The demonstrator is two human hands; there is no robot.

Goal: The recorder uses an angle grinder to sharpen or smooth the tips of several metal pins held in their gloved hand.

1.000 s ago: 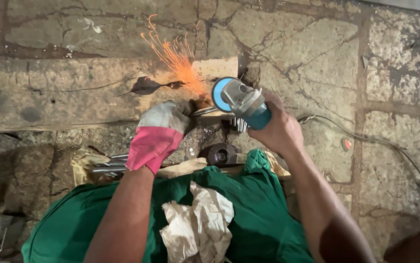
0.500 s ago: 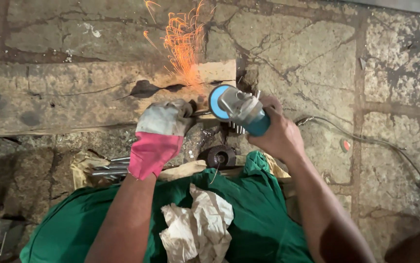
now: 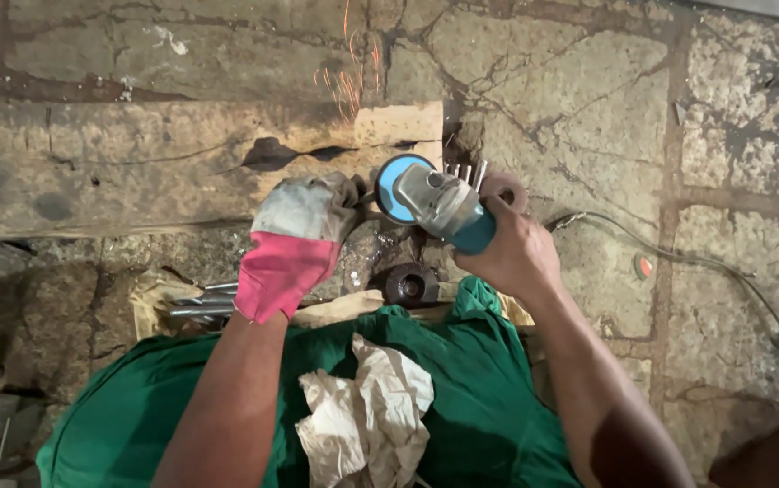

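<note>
a person crouched over a cracked stone floor (image 3: 588, 117), working an angle grinder (image 3: 435, 201) against a small metal piece that could not be made out clearly. the right hand (image 3: 511, 258), bare, was clenched around the grinder's teal body, with the blue disc guard turned toward 9 o'clock, seemingly to send debris away from the body. a few orange sparks (image 3: 349, 81) flew toward 12 o'clock, over a worn wooden beam (image 3: 136, 167) lying across the floor. the left hand (image 3: 295, 244), in a white and pink glove, was closed at the disc's 9 o'clock side, apparently steadying the workpiece; what it gripped was hidden under the glove. a dark round metal part (image 3: 410, 284) sat at 6 o'clock from the grinder, just beside the knees. a green cloth (image 3: 462, 398) covered the lap, with a crumpled pale rag (image 3: 367, 416) on it. steel rods (image 3: 200, 303) lay at 8 o'clock. the power cord (image 3: 706, 267) trailed off toward 3 o'clock, clear of the disc.
</note>
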